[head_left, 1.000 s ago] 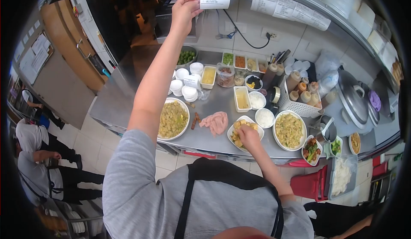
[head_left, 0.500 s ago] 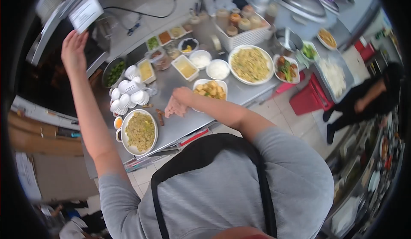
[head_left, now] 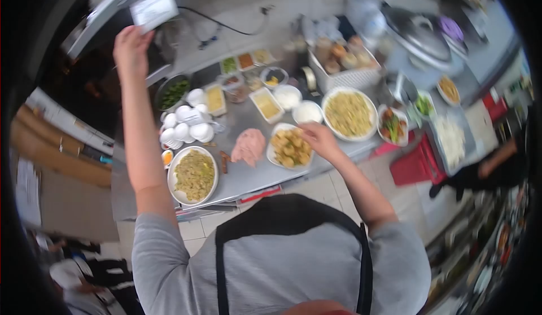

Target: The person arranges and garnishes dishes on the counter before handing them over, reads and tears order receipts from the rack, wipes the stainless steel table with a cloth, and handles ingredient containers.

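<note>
My left hand is raised at the upper left, its fingers closed at the lower corner of a white printed slip near the metal shelf edge. Fingers bent together, my right hand is at the upper right rim of a white bowl of golden chunks; what its fingertips hold is hidden. A crumpled pink cloth lies left of that bowl. White bowls of yellowish food stand on either side, one at the left and one at the right.
Stacked white cups, a bowl of green items and sauce containers stand along the counter's back. A white basket holds bottles. Right of it are large lids. A person in dark clothes stands at the right; others are lower left.
The view has turned, shifting the counter. My right hand went from the bowl of chunks to the pink cloth, then back to the bowl's rim. My left hand remains up by the slip.
</note>
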Available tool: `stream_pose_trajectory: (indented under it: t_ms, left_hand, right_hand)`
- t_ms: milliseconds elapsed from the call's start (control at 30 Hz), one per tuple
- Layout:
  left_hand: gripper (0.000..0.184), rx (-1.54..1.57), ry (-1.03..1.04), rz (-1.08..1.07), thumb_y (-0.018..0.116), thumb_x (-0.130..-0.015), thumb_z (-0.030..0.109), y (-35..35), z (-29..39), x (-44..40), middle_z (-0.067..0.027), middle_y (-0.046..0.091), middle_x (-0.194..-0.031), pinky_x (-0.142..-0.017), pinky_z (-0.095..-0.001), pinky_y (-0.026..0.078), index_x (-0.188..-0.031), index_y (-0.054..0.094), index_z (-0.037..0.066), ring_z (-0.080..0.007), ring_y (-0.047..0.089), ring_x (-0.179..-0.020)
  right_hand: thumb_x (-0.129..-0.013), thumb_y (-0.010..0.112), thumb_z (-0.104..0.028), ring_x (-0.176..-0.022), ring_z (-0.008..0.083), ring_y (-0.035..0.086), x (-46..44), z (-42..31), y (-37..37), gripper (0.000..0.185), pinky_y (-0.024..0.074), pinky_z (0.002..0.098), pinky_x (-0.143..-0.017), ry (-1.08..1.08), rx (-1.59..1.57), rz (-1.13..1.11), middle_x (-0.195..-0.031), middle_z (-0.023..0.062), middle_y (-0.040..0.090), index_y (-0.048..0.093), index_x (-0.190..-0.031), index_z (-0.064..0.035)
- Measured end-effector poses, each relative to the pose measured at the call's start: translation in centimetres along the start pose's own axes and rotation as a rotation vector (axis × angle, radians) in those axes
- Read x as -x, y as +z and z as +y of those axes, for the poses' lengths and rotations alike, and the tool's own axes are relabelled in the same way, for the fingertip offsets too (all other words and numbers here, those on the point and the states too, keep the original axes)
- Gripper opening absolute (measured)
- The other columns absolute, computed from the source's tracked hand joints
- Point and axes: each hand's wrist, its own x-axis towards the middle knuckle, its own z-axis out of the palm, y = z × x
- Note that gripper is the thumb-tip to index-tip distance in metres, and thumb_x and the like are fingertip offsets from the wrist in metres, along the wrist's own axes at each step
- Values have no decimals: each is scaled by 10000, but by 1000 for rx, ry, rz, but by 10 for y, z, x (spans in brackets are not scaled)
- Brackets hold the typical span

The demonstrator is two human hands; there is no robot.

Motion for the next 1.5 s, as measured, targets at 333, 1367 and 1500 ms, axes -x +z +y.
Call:
stream_pose_trajectory:
  t_ms: [333,1367,1500]
  left_hand:
    - [146,-39,-35,-3,573,-778,17,-2,-2,11,-116,576,-868,-741,-318,502,-879,467,17,-218,603,-808]
    - [369,-523,340,-88,486,-700,-50,58,-50,29,-37,611,-982,-666,-197,445,-1016,625,83,-82,567,-701]
    - [364,-582,354,-59,488,-700,-35,47,-53,27,-32,614,-958,-643,-198,437,-1014,626,86,-81,558,-675]
  right_hand:
    - [-739,621,-100,-755,252,603,63,47,-18,224,479,325,-669,205,202,34,-859,146,613,609,-944,-10]
    - [-719,647,-234,-1133,596,242,94,99,56,574,337,572,-893,288,907,-372,-1257,400,200,387,-1222,-141]
    - [-704,662,-238,-1120,597,259,90,84,51,563,339,567,-894,306,886,-368,-1246,405,215,415,-1194,-113]
